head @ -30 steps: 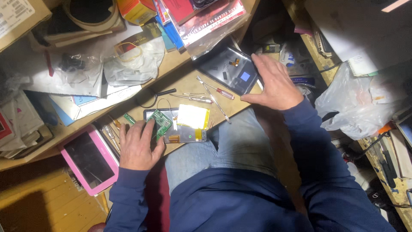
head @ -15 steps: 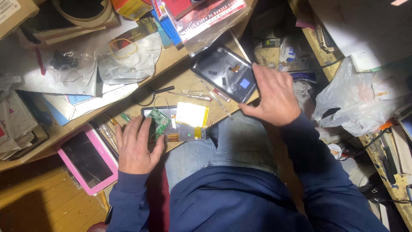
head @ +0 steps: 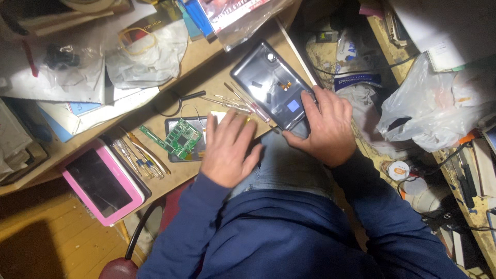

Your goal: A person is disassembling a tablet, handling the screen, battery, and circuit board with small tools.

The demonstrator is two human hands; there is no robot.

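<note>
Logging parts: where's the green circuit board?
Head view: the green circuit board lies on the desk, just left of the left hand, right of the pink tablet.

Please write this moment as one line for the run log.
left hand: flat on opened tablet, beside green circuit board | right hand: gripping dark back cover | desk: screwdrivers

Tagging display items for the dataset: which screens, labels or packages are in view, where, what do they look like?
Pink tablet: desk's lower left edge, rectangular, dark blank screen.
Dark back cover: under right hand, small blue square label.
Clear plastic bag: far right, crumpled, whitish.
Green circuit board: beside left hand.
</note>
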